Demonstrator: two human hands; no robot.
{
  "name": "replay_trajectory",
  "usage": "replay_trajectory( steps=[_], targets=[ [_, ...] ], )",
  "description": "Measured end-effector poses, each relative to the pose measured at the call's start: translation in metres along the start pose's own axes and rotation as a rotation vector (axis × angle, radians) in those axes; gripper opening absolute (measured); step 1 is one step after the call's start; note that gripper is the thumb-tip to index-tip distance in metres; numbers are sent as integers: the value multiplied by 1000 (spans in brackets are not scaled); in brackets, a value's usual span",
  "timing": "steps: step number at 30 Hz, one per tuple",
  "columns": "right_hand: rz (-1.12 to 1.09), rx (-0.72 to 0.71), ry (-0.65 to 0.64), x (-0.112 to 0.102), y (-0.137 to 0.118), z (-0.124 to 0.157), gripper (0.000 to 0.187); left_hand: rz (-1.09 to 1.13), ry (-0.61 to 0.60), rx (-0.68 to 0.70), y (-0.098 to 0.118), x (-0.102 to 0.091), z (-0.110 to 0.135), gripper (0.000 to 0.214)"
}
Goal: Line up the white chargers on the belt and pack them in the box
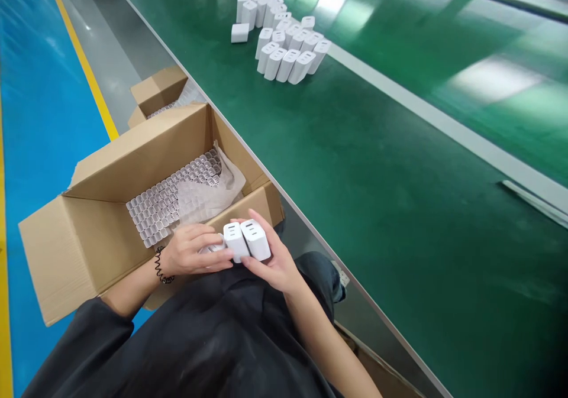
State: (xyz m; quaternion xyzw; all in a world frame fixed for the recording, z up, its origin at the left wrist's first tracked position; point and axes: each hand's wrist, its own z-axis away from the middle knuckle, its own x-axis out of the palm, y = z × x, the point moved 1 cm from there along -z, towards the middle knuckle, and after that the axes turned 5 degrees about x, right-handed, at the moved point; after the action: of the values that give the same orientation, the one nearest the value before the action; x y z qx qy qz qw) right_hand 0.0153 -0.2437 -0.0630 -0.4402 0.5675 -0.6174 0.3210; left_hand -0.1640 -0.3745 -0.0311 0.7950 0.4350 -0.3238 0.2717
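My left hand (190, 251), with a black coiled band at its wrist, is closed around white wall chargers (215, 245) that its fingers partly cover. My right hand (276, 265) grips a white charger (257, 243) between thumb and fingers. Between the two hands a second white charger (235, 244) stands against it, touched by fingertips of both. The slotted port faces of these two point up at me. Just beyond my hands is an open cardboard box (89, 250), holding rows of small clear-and-white pieces (155, 212) and a crumpled translucent sheet (213, 200).
A long green work surface (377, 197) with a pale edge runs diagonally on my right. On its far part stand several white chargers (290, 64) in a cluster; one charger (240, 33) lies on its side. Another open carton (155, 90) sits behind the box.
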Motion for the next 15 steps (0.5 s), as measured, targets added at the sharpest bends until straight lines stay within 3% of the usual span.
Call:
replay_trajectory(
  steps=[4, 7, 11, 15],
  targets=[
    [-20, 129, 28, -4, 1, -2, 76, 25, 96, -18, -6, -3, 0, 103],
    [-16, 175, -3, -3, 2, -3, 78, 66, 108, -87, -6, -2, 0, 109],
    [0, 94, 15, 4, 3, -4, 79, 231, 172, -398, -4, 6, 7, 94],
    [209, -47, 60, 14, 5, -5, 77, 376, 161, -712, -2, 17, 21, 95]
  ],
)
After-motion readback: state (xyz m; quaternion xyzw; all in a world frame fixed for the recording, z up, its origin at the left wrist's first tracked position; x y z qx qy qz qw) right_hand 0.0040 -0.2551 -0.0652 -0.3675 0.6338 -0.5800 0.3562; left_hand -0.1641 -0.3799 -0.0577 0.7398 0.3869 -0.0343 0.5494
